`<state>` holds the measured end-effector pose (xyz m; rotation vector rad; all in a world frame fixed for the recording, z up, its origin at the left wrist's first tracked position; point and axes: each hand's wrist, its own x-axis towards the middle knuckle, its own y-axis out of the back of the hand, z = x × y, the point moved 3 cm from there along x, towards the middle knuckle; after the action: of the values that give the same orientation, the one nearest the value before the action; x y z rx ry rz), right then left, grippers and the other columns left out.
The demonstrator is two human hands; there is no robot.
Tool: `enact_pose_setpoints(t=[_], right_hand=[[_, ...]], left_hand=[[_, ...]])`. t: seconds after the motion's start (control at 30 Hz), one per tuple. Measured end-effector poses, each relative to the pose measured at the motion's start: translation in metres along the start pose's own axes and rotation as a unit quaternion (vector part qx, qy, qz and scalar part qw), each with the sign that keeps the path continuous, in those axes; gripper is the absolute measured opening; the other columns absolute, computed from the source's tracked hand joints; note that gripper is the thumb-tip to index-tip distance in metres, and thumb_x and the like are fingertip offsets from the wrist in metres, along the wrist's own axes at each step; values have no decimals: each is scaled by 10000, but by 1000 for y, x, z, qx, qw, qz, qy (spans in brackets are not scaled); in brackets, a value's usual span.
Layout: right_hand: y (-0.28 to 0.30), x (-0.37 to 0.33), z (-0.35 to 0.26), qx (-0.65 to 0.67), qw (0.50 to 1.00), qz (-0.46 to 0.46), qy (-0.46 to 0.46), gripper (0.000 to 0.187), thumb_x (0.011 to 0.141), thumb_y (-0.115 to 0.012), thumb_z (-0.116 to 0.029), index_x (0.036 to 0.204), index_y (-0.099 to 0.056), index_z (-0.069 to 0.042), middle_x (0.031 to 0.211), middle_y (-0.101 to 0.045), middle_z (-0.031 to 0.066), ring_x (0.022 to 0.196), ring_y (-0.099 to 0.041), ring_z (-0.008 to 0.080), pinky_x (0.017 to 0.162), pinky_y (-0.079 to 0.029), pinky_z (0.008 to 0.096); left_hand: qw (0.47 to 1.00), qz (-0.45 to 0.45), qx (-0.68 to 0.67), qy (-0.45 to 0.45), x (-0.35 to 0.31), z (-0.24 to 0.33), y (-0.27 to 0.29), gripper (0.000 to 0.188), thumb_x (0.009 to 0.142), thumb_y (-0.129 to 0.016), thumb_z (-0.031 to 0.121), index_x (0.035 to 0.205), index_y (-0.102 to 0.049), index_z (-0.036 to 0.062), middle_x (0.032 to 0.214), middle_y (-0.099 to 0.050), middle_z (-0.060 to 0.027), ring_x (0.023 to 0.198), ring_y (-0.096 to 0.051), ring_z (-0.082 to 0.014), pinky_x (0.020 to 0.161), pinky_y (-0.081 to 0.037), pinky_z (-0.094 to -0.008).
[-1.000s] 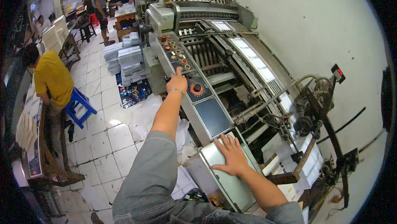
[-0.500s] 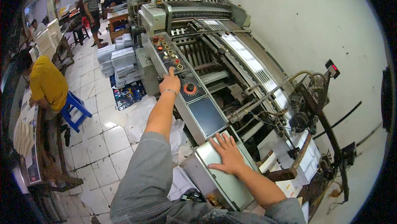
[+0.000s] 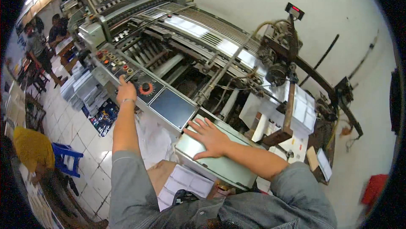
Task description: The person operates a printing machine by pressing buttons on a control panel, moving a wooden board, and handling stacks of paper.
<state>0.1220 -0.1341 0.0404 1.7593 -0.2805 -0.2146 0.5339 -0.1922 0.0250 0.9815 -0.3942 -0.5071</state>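
My left hand (image 3: 126, 92) reaches up to a long control panel (image 3: 137, 76) with its index finger stretched onto the lower end of the button rows, and it holds nothing. Whether the button under the fingertip is pushed in cannot be seen. Coloured push buttons (image 3: 114, 61) run along the panel's far end. Beside my fingers is a black dial (image 3: 146, 87) with an orange ring, and nearer to me lies a dark blank plate (image 3: 172, 108). My right hand (image 3: 209, 139) rests flat, fingers spread, on a pale green metal box (image 3: 228, 167) at the panel's near end.
A large printing machine (image 3: 203, 30) with rollers and slats fills the middle. Stacked white paper (image 3: 298, 106) stands at its right, under a metal arm. Paper bundles (image 3: 86, 87) sit on the tiled floor. A person in yellow (image 3: 34, 148) is near a blue stool (image 3: 67, 157); others are farther back.
My view has swung to the right, so the machine and panel appear farther left. Both hands keep their places, the left finger at the buttons and the right palm on the box.
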Motion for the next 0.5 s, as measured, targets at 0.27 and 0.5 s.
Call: enact_pose_setpoints(t=[0.27, 0.5], right_hand=[[-1, -3, 0, -6, 1000, -8, -8, 1099, 783, -592, -777, 1616, -197, -178, 1652, -203, 200, 1517, -180, 428, 1233, -98, 568], [3, -3, 0, 0, 1000, -2, -7, 1107, 770, -597, -782, 1610, -214, -171, 1644, -218, 207, 1508, -198, 432, 1229, -106, 579]], left_hand=[[1000, 23, 6, -10, 0, 3, -6, 520, 1018, -419, 362, 1496, -268, 224, 1225, -620, -304, 1042, -670, -467, 890, -526, -559], [1000, 23, 1, -18, -3, 5, -5, 495, 1024, -408, 359, 1481, -277, 222, 1205, -633, -295, 1018, -678, -463, 874, -533, -558]])
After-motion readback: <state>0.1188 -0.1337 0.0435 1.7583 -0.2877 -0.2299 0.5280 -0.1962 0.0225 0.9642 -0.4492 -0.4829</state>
